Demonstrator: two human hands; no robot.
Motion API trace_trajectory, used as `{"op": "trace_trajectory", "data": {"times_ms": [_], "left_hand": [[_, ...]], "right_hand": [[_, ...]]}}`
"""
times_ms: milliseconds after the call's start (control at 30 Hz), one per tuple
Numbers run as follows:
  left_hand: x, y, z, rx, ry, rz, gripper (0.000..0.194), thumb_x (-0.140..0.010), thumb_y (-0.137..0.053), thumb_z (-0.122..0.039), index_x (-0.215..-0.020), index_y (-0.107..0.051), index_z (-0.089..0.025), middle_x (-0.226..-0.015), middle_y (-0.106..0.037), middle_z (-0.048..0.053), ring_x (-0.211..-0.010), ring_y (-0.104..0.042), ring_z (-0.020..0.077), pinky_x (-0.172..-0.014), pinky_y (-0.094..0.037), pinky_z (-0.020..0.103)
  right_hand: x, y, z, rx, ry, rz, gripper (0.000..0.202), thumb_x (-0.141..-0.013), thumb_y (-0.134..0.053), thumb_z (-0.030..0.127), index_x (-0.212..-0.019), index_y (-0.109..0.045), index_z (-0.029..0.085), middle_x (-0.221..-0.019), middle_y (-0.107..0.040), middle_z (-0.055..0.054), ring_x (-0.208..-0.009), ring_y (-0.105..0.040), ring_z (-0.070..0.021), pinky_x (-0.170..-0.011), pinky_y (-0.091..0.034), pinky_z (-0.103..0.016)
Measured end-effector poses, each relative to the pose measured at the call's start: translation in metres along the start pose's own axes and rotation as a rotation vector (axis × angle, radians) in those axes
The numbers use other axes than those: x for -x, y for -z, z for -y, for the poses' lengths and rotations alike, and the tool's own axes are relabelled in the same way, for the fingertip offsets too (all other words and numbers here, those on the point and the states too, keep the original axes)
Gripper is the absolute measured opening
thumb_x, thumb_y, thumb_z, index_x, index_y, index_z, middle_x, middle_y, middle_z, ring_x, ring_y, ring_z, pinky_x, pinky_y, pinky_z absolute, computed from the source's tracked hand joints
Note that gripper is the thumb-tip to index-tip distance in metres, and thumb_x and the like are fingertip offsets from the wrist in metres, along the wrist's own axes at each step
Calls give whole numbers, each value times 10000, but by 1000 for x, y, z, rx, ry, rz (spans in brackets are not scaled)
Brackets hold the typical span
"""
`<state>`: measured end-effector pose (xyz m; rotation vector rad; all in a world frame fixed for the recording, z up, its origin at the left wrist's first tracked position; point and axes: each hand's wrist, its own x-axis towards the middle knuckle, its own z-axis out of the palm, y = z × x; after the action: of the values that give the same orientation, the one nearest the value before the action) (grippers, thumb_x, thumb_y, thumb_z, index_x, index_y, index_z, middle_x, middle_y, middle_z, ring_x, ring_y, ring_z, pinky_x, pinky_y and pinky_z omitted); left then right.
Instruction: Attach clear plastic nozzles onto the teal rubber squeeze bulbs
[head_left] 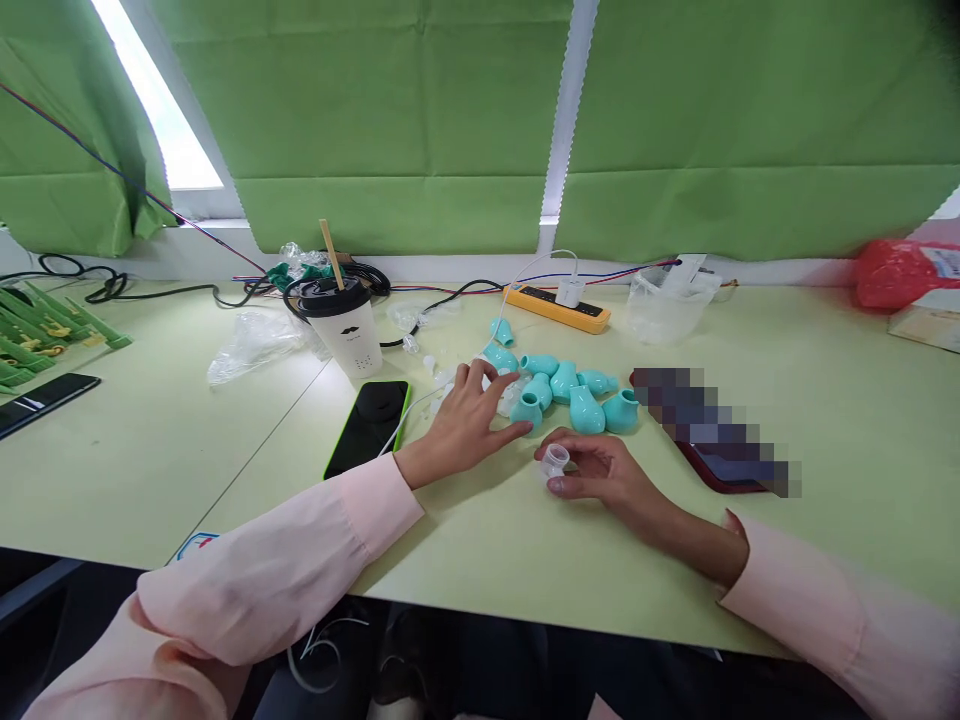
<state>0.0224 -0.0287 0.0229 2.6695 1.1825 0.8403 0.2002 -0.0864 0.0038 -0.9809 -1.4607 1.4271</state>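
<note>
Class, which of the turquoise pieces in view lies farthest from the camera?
The turquoise piece at the back, near the left end of the orange power strip; all the others lie nearer the camera.

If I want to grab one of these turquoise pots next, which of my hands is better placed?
Probably your left hand: it's right beside the turquoise pots, with thumb and index finger spread apart. Your right hand is close too, but it's already holding a small clear plastic piece.
</note>
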Motion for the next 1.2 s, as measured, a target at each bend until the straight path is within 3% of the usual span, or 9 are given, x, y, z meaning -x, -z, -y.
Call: {"op": "trace_trajectory", "data": {"times_ms": [133, 333, 433, 500, 733, 933, 1067, 1200], "left_hand": [[1, -12, -1, -18, -68, 63, 310, -774, -465, -358, -1024, -501, -178, -1006, -414, 103, -917, -361, 218, -823, -364, 403], [13, -4, -10, 230, -180, 81, 173, -740, -480, -243, -900, -465, -181, -1120, -436, 81, -1038, -389, 190, -877, -354, 338], [18, -1, -14, 300, -100, 156, 210, -691, -484, -211, -894, -442, -178, -955, -538, 52, -847, -511, 153, -749, -414, 288], [20, 0, -15, 270, -53, 195, 216, -664, -489, -214, -872, -447, -172, -797, -559, 21, -700, -517, 137, -647, -414, 262], [23, 1, -16, 298, -99, 231, 188, -693, -433, -190, -867, -485, -142, -705, -544, 20, -599, -477, 120, -563, -376, 233], [26, -4, -20, 369, -109, 214, 191, -618, -549, -260, -764, -556, -137, -638, -586, 18, -557, -506, 114, -541, -386, 218], [26, -5, -20, 397, -55, 234, 166, -618, -570, -266, -718, -590, -134, -605, -597, 16, -550, -517, 108, -529, -387, 205], [24, -4, -18, 459, -13, 284, 193, -619, -586, -271, -735, -602, -118, -603, -589, 9, -542, -502, 92, -528, -387, 191]], "right_hand": [[1, 4, -7, 50, 30, -37, 192, -571, -683, 270, -723, -619, 173, -736, -419, -1, -663, -437, -106, -550, -416, -234], [7, 9, -7, 69, 79, -110, 238, -618, -652, 311, -801, -564, 188, -693, -475, -5, -570, -444, -88, -442, -405, -200], [10, 12, -4, 120, 109, -158, 246, -636, -640, 323, -825, -555, 190, -745, -522, -32, -593, -495, -107, -439, -439, -207], [11, 14, -4, 159, 128, -186, 252, -630, -651, 308, -831, -553, 192, -777, -551, -40, -658, -538, -133, -499, -479, -228], [12, 8, -10, 290, 52, -248, 299, -526, -722, 298, -795, -645, 194, -705, -654, -37, -615, -598, -171, -580, -530, -309], [14, 7, -11, 316, 22, -209, 314, -510, -720, 359, -765, -690, 179, -443, -574, 10, -378, -520, -117, -375, -463, -249], [15, 7, -10, 420, 96, -197, 331, -491, -730, 358, -777, -694, 195, -518, -621, -1, -449, -551, -128, -414, -479, -246], [15, 11, -11, 545, 220, -80, 306, -607, -667, 339, -886, -664, 213, -673, -676, -20, -548, -599, -146, -506, -510, -257]]}}
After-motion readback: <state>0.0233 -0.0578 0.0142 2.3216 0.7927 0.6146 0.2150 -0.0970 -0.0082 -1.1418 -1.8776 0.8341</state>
